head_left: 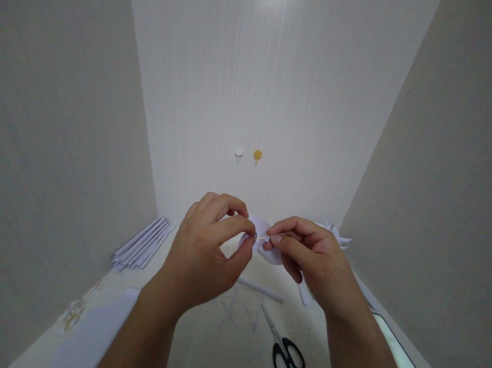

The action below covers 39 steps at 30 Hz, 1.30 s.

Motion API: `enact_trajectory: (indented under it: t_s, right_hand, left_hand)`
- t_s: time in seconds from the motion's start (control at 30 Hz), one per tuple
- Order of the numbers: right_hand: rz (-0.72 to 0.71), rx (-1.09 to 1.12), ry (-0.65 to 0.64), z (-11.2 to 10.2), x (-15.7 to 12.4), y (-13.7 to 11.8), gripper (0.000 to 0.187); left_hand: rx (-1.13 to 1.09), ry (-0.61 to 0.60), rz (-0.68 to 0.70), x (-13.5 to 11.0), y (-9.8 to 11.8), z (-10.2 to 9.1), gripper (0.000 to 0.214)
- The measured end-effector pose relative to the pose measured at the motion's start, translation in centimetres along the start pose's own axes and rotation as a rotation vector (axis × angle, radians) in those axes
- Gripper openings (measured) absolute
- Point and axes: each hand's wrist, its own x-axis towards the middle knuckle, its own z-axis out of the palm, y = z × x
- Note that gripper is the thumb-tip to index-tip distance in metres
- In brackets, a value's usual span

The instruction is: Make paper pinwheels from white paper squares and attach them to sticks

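Held up over the table is a piece of thin white paper [271, 255] with rounded, petal-like ends. My left hand [213, 243] pinches thumb and forefinger together on a thin yellowish tie [261, 238] at the paper's narrow middle. The tie is too small to show whether it is wire, thread or a rubber band. From the other side, my right hand [309, 246] grips the narrow part of the paper between thumb and fingers. The fingertips hide part of the paper and the tie's ends. Black-handled scissors [282, 347] lie below my hands.
Folded white paper strips [144, 244] are stacked at the left. A white rolled stick [261, 290] and thin scraps [227, 315] lie mid-table. Small gold-and-white bits [73, 313] sit near a white sheet [95, 330]. A lit screen [398, 349] lies right. Walls enclose three sides.
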Motion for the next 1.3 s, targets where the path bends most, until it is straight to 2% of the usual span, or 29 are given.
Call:
enact_trajectory:
  t_s: [0.27,0.57,0.77,1.13,1.2,1.3]
  right_hand:
    - [0.001,-0.05,0.039,0.2,0.1,-0.1,0.009]
    - [0.005,-0.091,0.007,0.0,0.0,0.2,0.009]
    - [-0.038,-0.14,-0.017,0.5,0.0,0.2,0.006]
    - [0.028,-0.116,-0.043,1.0,-0.1,0.2,0.012]
    - [0.016,-0.089,-0.031,0.9,0.0,0.3,0.011]
    - [-0.01,0.007,-0.026,0.6,0.2,0.3,0.012]
  left_hand:
    - [0.042,-0.014,-0.004,0.0,0.0,0.0,0.01]
    - [0.036,-0.009,0.01,-0.3,-0.2,0.2,0.009]
    - [0.022,-0.081,-0.011,-0.2,-0.1,0.1,0.009]
    - [-0.006,-0.132,-0.027,-0.2,0.0,0.0,0.014]
    - [-0.031,-0.112,-0.037,-0.1,0.1,0.0,0.014]
    - [-0.12,0.0,-0.056,0.0,0.4,-0.2,0.014]
